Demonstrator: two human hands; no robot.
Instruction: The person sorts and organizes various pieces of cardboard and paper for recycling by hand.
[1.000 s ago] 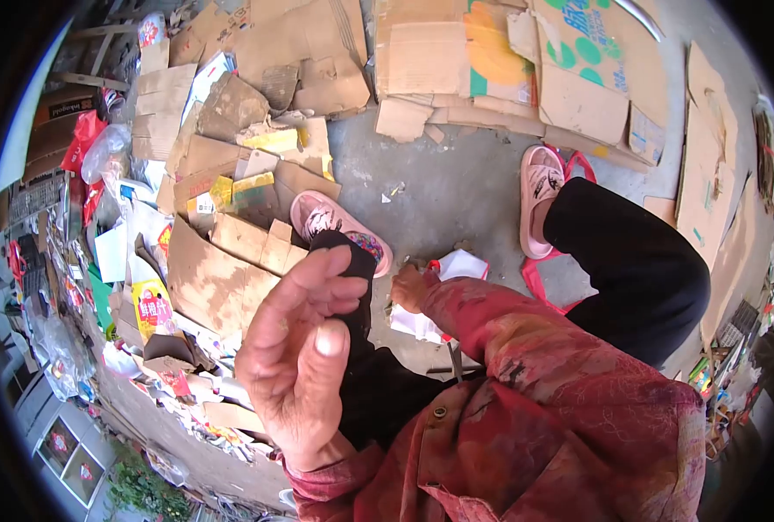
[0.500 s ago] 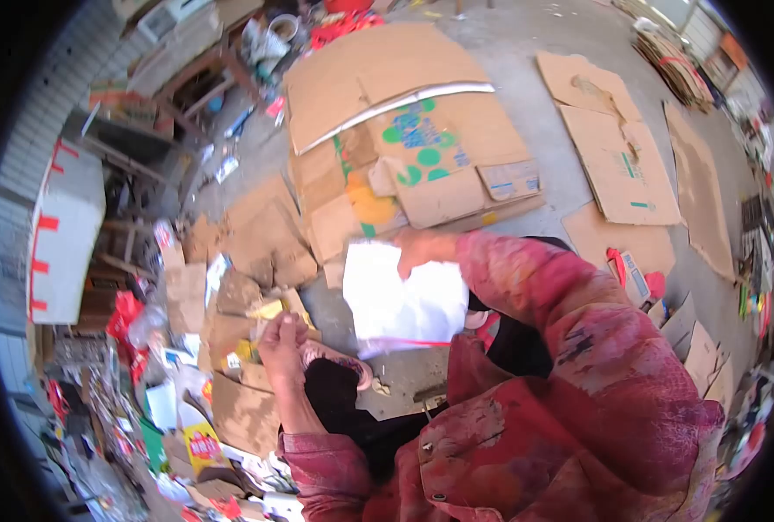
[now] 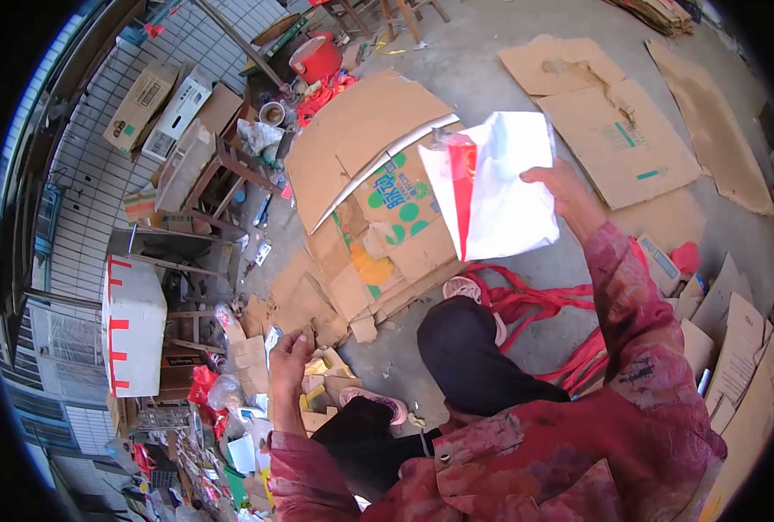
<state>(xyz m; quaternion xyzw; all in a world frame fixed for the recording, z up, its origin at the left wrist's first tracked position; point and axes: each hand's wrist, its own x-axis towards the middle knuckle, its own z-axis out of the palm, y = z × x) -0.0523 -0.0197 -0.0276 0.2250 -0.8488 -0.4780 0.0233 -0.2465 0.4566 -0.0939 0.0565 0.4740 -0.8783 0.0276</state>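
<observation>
The right hand (image 3: 568,193) is pinching the edge of a white sheet (image 3: 513,196) with a red strip, thumb showing on its face, and is holding it up over the concrete floor (image 3: 539,339), beside the flattened cardboard stack (image 3: 365,143). The left hand (image 3: 292,355) is hovering with fingers partly curled, near the scrap pile (image 3: 247,444); whether it is gripping anything is unclear. Red straps (image 3: 526,300) are lying beside the bent knee.
</observation>
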